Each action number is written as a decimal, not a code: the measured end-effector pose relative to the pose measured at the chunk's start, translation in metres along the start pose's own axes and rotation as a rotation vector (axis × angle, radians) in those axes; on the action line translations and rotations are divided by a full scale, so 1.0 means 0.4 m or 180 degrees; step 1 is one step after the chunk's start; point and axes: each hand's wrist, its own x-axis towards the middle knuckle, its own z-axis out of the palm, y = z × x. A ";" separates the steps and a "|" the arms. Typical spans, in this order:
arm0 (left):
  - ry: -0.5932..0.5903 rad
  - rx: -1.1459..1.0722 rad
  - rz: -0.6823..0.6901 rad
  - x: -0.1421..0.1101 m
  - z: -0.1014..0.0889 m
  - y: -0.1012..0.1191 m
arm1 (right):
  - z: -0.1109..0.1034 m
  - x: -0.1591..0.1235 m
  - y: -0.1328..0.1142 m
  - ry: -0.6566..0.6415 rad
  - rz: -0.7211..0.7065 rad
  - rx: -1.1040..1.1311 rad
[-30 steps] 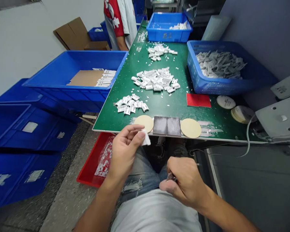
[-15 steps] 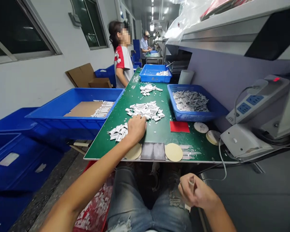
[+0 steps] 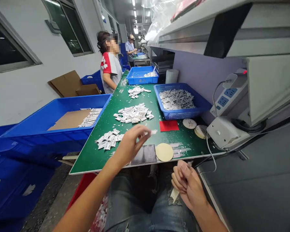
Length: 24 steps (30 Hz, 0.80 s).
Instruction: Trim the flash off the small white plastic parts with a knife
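My left hand [image 3: 130, 141] is raised over the front of the green table [image 3: 99, 129], thumb and fingertips pinching a small white plastic piece [image 3: 154, 131]. Below it lie dark grey square pads [image 3: 149, 153] and a cream round disc [image 3: 164, 152]. My right hand [image 3: 187, 183] is closed just in front of the table edge, above my lap. From its underside sticks out a pale flat strip [image 3: 174, 194]; the rest is covered by the fingers. A small greyish tip shows above its thumb. Piles of small white plastic pieces [image 3: 134, 113] lie beyond and left of my left hand.
A blue basket [image 3: 181, 114] of white pieces stands at the right, beside a red square [image 3: 168, 126]. Farther back is a blue tray [image 3: 142, 80]. A large blue bin [image 3: 53, 132] adjoins the left edge. A co-worker [image 3: 108, 64] is beyond; a power strip [image 3: 228, 96] sits right.
My left hand has come away from the middle pile toward me and the right, now with a white piece in its fingertips. My right hand has risen slightly toward the table edge. The view has shifted.
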 end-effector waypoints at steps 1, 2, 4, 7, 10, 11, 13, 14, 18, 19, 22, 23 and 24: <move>0.0071 -0.0451 0.0154 -0.057 -0.016 0.023 | 0.024 0.008 0.000 -0.0109 -0.0010 -0.0083; 0.0082 -0.0759 0.0294 -0.112 -0.027 0.045 | 0.047 0.015 0.000 -0.0244 0.0027 -0.0235; 0.0079 -0.1169 0.0129 -0.204 -0.034 0.080 | 0.091 0.022 -0.002 -0.0509 0.0153 -0.0715; 0.0804 -0.1910 -0.0642 -0.280 -0.008 0.107 | 0.143 0.017 0.000 -0.0717 0.0143 -0.1488; 0.1096 -0.2924 -0.1655 -0.304 0.031 0.102 | 0.176 0.005 0.008 -0.0648 -0.0158 -0.2120; 0.1082 -0.3171 -0.1945 -0.306 0.041 0.096 | 0.182 0.002 0.010 -0.0668 -0.0218 -0.2320; 0.1203 -0.3495 -0.2421 -0.310 0.053 0.081 | 0.189 -0.004 0.010 -0.0825 -0.0183 -0.2603; 0.1363 -0.3646 -0.2605 -0.311 0.055 0.074 | 0.190 -0.005 0.007 -0.0894 -0.0149 -0.2707; 0.1633 -0.4365 -0.2869 -0.319 0.038 0.065 | 0.180 -0.005 -0.017 -0.0938 -0.0687 -0.3444; 0.1551 -0.4475 -0.2850 -0.321 0.032 0.066 | 0.177 -0.003 -0.022 -0.0983 -0.0997 -0.3720; 0.1365 -0.4559 -0.2870 -0.330 0.022 0.071 | 0.176 0.006 -0.026 -0.1190 -0.1819 -0.4567; 0.1342 -0.4543 -0.2912 -0.333 0.021 0.072 | 0.178 0.009 -0.024 -0.1217 -0.2022 -0.4833; 0.1315 -0.4524 -0.2952 -0.337 0.021 0.073 | 0.181 0.011 -0.021 -0.1215 -0.2198 -0.5068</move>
